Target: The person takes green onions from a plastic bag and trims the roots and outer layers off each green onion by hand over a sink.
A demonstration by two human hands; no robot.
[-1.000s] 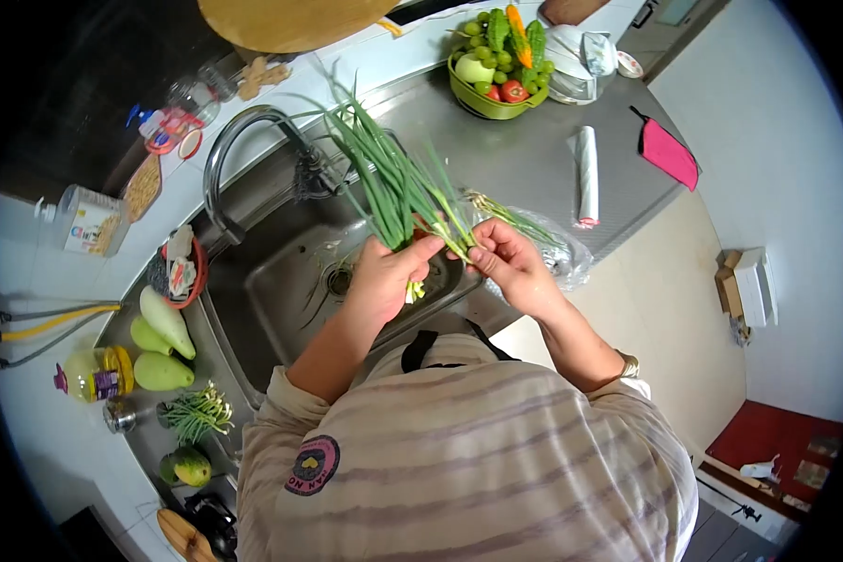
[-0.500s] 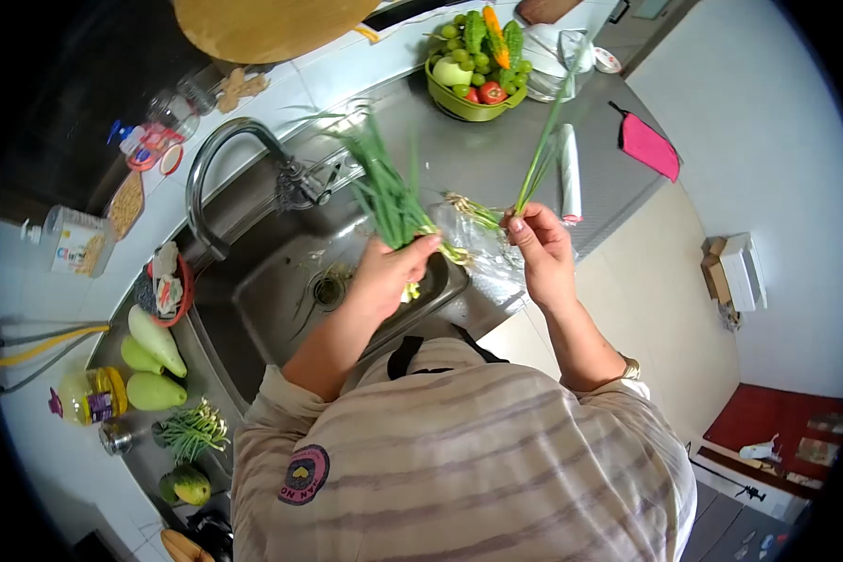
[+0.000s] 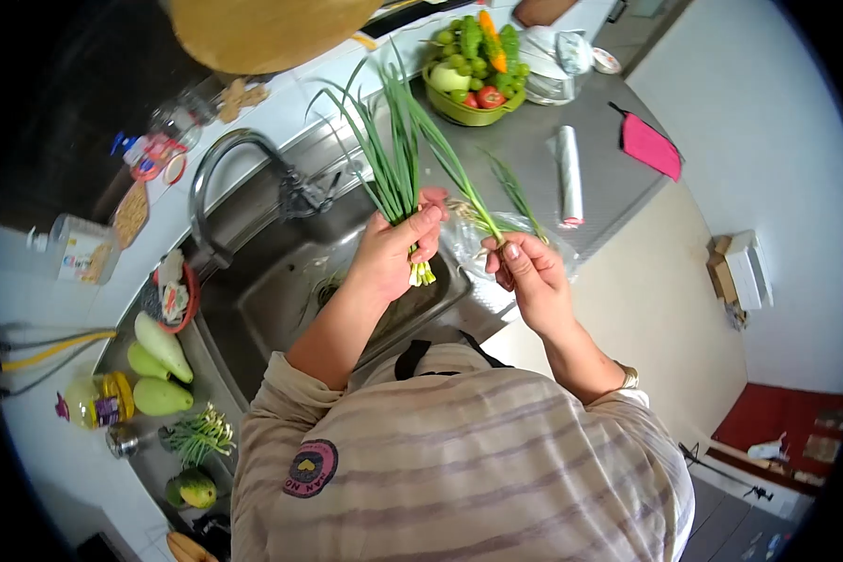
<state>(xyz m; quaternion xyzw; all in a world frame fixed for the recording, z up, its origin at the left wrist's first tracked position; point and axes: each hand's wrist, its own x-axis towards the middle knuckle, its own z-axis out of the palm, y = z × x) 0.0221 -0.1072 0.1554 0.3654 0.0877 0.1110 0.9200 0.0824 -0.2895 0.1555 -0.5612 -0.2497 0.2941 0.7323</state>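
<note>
My left hand (image 3: pixel 391 251) is closed around a bunch of green onions (image 3: pixel 395 173), held over the right part of the sink (image 3: pixel 262 314). Their green tops fan away from me and the pale root ends poke out below my fingers. To the right, my right hand (image 3: pixel 532 272) pinches a single green onion stalk (image 3: pixel 466 192) near its root end, its leaves leaning left toward the bunch. Beyond that hand, more green onions (image 3: pixel 513 187) lie on a clear plastic bag (image 3: pixel 468 239) on the counter.
A chrome faucet (image 3: pixel 253 140) arches over the sink. Behind stands a green basket (image 3: pixel 473 114) of vegetables and fruit. A plastic roll (image 3: pixel 569 176) and a pink cloth (image 3: pixel 650 145) lie at right. Pale green gourds (image 3: pixel 163 397), an oil bottle (image 3: pixel 94 403) and another green onion bundle (image 3: pixel 199 436) sit at left.
The bunch in my left hand has swung more upright. The stalk in my right hand has tipped from leaning right to leaning left, and that hand has moved slightly down and left.
</note>
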